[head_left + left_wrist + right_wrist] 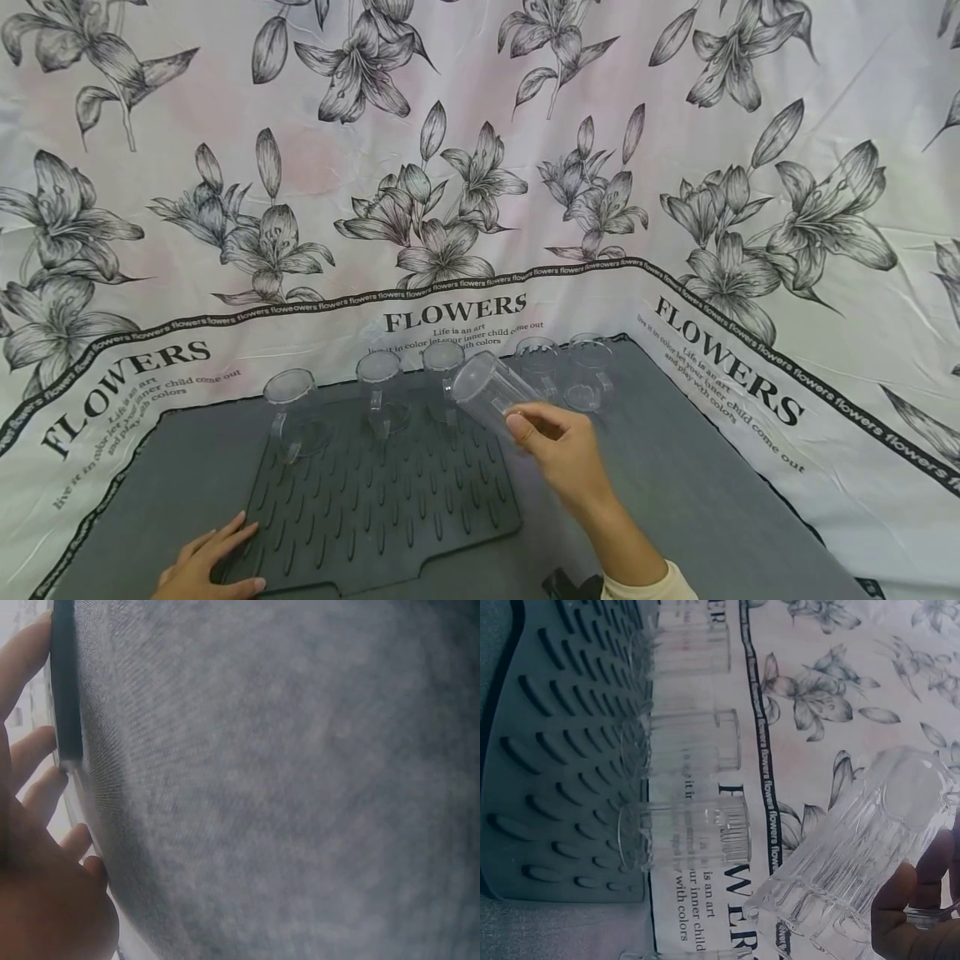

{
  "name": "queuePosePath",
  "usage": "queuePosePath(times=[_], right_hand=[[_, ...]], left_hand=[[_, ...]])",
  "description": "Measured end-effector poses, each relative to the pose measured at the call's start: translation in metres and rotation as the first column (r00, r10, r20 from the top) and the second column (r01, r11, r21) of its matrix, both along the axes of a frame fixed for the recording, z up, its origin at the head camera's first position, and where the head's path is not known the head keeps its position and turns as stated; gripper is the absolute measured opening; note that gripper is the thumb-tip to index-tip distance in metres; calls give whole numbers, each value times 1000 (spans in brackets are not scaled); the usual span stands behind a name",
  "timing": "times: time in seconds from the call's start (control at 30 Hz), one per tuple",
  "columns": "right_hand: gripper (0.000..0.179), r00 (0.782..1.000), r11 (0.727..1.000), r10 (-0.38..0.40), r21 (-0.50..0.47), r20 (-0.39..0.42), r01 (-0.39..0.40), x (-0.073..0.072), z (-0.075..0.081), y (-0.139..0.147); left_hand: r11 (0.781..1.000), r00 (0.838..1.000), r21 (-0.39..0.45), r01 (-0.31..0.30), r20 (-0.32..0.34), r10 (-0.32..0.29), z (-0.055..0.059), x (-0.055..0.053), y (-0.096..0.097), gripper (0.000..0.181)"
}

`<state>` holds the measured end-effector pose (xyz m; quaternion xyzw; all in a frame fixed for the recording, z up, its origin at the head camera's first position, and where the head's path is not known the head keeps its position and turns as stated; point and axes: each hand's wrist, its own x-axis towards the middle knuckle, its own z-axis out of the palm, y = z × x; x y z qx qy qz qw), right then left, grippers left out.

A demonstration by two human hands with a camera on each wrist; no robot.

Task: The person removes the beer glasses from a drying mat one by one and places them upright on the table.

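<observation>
My right hand (558,454) grips a clear glass mug (486,385) by its handle and holds it tilted above the table, beside the right end of a row of mugs. In the right wrist view this mug (862,847) shows ribbed walls, and the curled fingers (900,907) are at its handle. A dark ridged drying mat (352,500) lies on the table. At its near left corner, my left hand (206,562) rests with fingers spread, fingertips on the mat's edge. Three clear glass mugs stand along the mat's back edge, including a left one (291,417) and a middle one (378,392).
Two more glass mugs, one of them at the far right (590,375), stand on the grey table (675,483) right of the mat. A flower-printed curtain (315,242) encloses the back and sides. A small black object (566,585) lies at the near edge.
</observation>
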<state>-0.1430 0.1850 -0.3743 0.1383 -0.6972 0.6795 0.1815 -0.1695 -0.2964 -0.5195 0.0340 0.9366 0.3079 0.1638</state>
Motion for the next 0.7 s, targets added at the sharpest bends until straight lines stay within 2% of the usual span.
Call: queuePosePath(times=[0.27, 0.5, 0.7], right_hand=[[14, 998, 998, -36, 51, -45, 38, 3, -2, 1], [14, 997, 996, -31, 76, -74, 37, 6, -1, 1], [14, 994, 994, -37, 96, -105, 47, 7, 0, 0]], left_hand=[[999, 1000, -44, 15, -1, -15, 8, 3, 4, 88], [993, 998, -107, 59, -18, -61, 13, 2, 6, 84], [992, 997, -111, 57, -35, -62, 22, 0, 11, 88]])
